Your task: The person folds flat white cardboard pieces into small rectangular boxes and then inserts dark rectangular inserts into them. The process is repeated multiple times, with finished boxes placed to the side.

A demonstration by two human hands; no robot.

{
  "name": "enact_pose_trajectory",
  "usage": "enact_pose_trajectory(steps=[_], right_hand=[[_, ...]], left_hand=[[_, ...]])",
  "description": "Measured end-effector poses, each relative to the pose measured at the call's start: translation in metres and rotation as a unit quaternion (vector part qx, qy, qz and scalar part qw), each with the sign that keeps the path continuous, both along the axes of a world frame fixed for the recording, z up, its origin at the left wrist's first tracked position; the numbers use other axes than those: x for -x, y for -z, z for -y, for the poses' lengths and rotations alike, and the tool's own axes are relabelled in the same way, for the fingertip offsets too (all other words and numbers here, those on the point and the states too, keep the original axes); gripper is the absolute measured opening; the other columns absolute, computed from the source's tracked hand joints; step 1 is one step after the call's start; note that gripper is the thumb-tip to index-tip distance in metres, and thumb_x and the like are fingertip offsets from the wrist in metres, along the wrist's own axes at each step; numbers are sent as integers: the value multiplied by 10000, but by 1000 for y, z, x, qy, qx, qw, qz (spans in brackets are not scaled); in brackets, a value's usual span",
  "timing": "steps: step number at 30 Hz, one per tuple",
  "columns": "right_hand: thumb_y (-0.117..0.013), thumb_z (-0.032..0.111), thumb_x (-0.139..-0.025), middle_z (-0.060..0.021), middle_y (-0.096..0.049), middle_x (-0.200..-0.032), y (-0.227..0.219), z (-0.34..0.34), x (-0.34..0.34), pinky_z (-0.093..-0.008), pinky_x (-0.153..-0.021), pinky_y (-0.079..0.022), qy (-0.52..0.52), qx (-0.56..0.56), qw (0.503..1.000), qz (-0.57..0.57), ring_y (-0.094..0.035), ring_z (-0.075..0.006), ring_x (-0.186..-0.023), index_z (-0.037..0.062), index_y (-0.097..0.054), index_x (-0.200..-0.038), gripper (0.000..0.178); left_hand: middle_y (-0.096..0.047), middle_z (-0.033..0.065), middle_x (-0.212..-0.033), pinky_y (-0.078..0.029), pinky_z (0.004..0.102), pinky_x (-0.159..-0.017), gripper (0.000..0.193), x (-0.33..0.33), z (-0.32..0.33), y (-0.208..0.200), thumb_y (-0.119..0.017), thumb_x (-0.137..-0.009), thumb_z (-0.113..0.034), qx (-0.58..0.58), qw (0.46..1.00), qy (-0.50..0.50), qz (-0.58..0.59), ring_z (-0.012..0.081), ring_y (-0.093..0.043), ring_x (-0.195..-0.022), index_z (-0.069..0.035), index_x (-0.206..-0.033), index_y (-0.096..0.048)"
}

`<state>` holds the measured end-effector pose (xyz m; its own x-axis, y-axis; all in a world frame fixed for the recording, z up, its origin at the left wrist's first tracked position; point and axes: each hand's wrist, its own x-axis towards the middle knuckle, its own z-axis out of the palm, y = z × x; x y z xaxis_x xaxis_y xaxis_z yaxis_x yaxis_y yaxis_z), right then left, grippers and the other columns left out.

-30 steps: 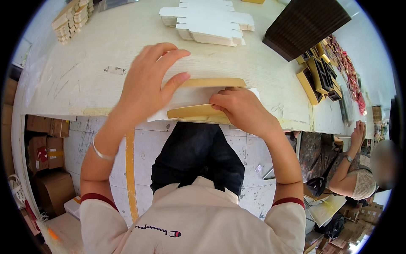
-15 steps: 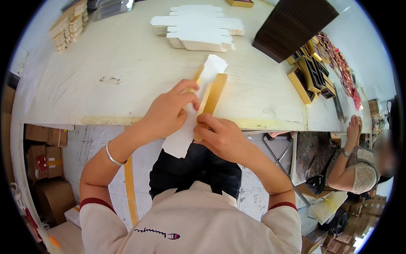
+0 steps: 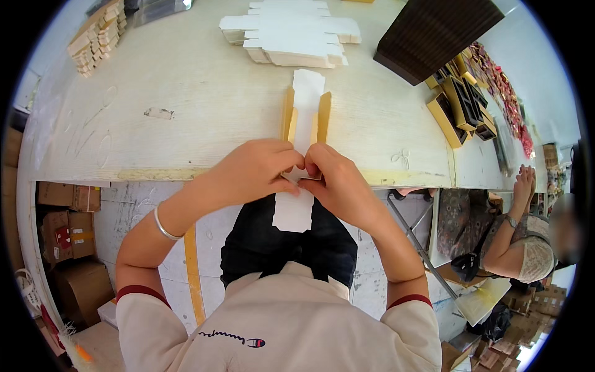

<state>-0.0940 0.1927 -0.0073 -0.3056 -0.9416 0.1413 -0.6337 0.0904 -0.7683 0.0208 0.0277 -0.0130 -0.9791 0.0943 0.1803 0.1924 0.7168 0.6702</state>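
Observation:
A partly folded cardboard box blank (image 3: 302, 118), white inside and gold outside, lies over the table's near edge. Both of its long sides stand up, and its near end flap juts out past the edge above my lap. My left hand (image 3: 260, 166) has its fingers closed at the near left corner of the blank. At the near right corner, my right hand (image 3: 338, 180) pinches the cardboard in the same way. The fingertips of both hands almost meet over the white base, and they partly hide the small flaps there.
Beyond the blank lies a stack of flat white box blanks (image 3: 291, 31). A tall dark brown block (image 3: 437, 40) and several gold boxes (image 3: 455, 115) stand to the right, near a reddish pile (image 3: 502, 93). Folded card pieces (image 3: 96, 40) are stacked far left. A co-worker's hands (image 3: 524, 180) show at right.
The blank has turned from slanted to straight, and both its sides now stand evenly. My left hand has moved down and right to the near corner, while my right hand has shifted slightly right.

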Motion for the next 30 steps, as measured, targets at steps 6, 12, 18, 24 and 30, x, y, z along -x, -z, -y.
enact_pose_trajectory(steps=[6, 12, 18, 24, 30], right_hand=[[-654, -83, -752, -113, -538, -903, -8, -5, 3, -341, -700, -467, -15, -60, 993, 104, -532, -244, -762, 37, -491, -941, 277], [-641, -79, -724, -181, -527, -1212, -7, -30, -2, -369, -795, -480, -74, 51, 989, -118, -571, -330, -1022, 34, -535, -1139, 443], [-681, -76, -737, -151, -571, -1104, 35, -25, 7, -318, -689, -493, -34, 203, 974, -92, -592, -274, -842, 22, -605, -1024, 312], [-671, -77, -776, -128, -574, -1023, 36, -10, -14, -251, -575, -460, 97, 188, 945, 249, -557, -187, -683, 23, -601, -1002, 256], [-696, -6, -752, -106, -540, -945, 27, -7, -16, -299, -568, -448, 88, 203, 948, -229, -535, -207, -676, 11, -593, -994, 264]], left_hand=[[-563, 63, -710, -442, 327, -550, 198, 2, -15, 17, -784, -696, -124, 3, 990, -55, -127, 230, -551, -639, -37, -804, -642], [-546, 65, -696, -424, 319, -524, 114, -2, -15, 10, -745, -727, -62, -46, 994, -85, -58, 214, -528, -593, -22, -764, -645], [-585, 59, -718, -430, 299, -581, 194, 0, -7, -3, -708, -827, -163, -260, 962, -47, 74, 150, -534, -633, 6, -793, -619], [-612, 83, -843, -448, 282, -609, 253, -8, -13, 7, -639, -884, -118, -288, 953, -86, 32, 163, -558, -671, -50, -1068, -479], [-585, 90, -946, -475, 339, -609, 191, -6, -21, 7, -634, -875, -91, -191, 972, -119, -72, 247, -601, -700, -42, -1019, -520]])
